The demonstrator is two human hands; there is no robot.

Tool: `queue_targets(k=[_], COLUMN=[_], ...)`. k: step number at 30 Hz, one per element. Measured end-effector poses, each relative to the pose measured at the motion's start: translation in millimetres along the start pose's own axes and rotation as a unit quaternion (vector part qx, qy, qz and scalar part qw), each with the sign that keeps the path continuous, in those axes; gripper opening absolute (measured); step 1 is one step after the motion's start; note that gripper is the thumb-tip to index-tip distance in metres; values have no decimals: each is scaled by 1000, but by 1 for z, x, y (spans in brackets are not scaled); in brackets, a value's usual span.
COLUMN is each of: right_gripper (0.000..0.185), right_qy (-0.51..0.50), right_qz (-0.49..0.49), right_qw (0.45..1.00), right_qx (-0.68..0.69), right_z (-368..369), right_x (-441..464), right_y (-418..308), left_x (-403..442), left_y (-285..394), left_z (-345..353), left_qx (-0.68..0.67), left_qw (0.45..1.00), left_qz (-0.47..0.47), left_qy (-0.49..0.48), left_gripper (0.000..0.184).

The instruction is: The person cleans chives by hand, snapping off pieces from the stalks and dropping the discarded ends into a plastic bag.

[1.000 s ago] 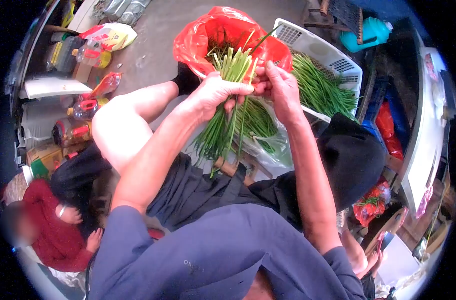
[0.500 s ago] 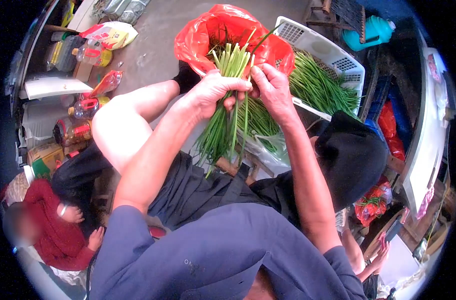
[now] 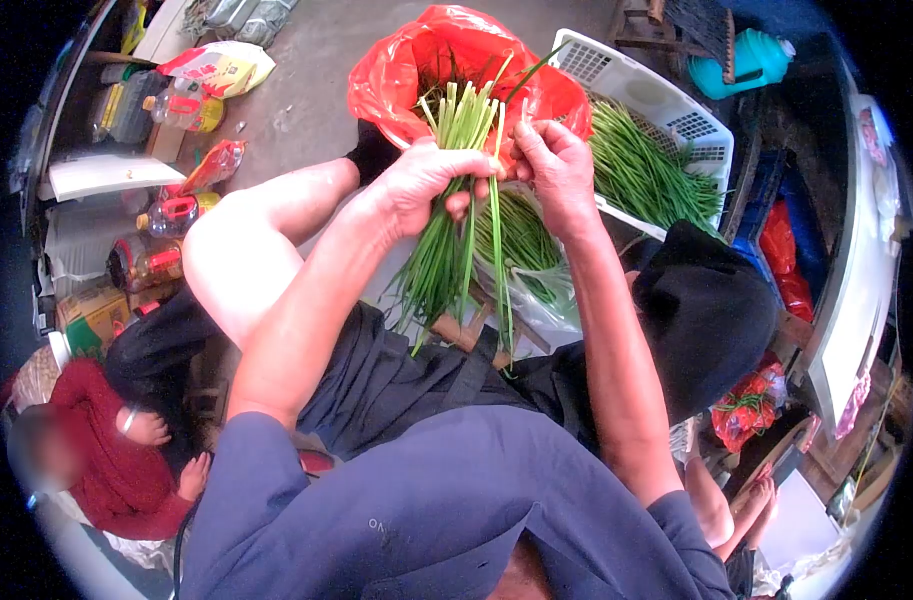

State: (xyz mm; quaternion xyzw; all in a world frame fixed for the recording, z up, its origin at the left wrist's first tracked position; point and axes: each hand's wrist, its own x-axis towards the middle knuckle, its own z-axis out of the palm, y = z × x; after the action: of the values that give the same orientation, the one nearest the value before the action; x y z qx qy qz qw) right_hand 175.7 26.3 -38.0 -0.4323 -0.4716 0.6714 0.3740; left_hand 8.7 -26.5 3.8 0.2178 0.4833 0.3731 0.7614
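Observation:
My left hand [image 3: 436, 185] is closed round a bunch of long green stalks [image 3: 436, 260], pale cut ends up and thin leaves hanging down. Close beside it on the right, my right hand [image 3: 556, 170] has thumb and fingers pressed together; what they hold, if anything, is too small to name. Behind both hands is a red plastic bag [image 3: 386, 75] with dark green scraps inside. More stalks [image 3: 521, 240] lie in a clear plastic bag [image 3: 541, 310] below my hands. A white basket [image 3: 711, 150] at the right holds a large heap of green stalks [image 3: 641, 175].
At the left a person in a dark red top [image 3: 116, 450] sits near bottles [image 3: 176, 215] and a cardboard box [image 3: 96, 315]. A teal jug [image 3: 751, 62] stands at the upper right. Another person's hands [image 3: 756, 505] show at the lower right, near a red bag [image 3: 746, 410].
My right hand has drawn slightly right, away from the bunch, after being close against it. A long stalk now hangs lower at the bunch's right side.

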Motion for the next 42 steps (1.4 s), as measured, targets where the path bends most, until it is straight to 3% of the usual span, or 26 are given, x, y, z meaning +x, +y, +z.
queue_targets(k=[12, 14, 20, 30, 32, 35, 42], right_gripper=[24, 23, 26, 29, 24, 27, 17], right_qy=[-50, -46, -50, -27, -49, -5, -3], right_qz=[-10, -86, -109, -85, -18, -27, -12], right_qw=[995, 979, 966, 976, 983, 997, 998], right_qx=[-89, -180, -227, -197, -176, -76, -59], right_z=[6, 5, 5, -1, -4, -1, 1], right_x=[-1, -1, -2, 4, 5, 11, 10], right_y=[7, 8, 2, 5, 5, 20, 12], left_x=[6, 6, 5, 5, 6, 5, 7], left_y=[-5, -4, -4, -3, -6, -4, -4], left_z=[-2, -2, -3, -4, -4, -3, -6], left_qx=[4, 13, 12, 38, 35, 37, 28], left_qw=[998, 998, 999, 999, 998, 998, 999], left_qz=[31, 29, 11, 15, 29, 23, 15], left_qy=[54, 54, 34, 33, 38, 41, 33], left_gripper=[10, 9, 10, 11, 11, 10, 10])
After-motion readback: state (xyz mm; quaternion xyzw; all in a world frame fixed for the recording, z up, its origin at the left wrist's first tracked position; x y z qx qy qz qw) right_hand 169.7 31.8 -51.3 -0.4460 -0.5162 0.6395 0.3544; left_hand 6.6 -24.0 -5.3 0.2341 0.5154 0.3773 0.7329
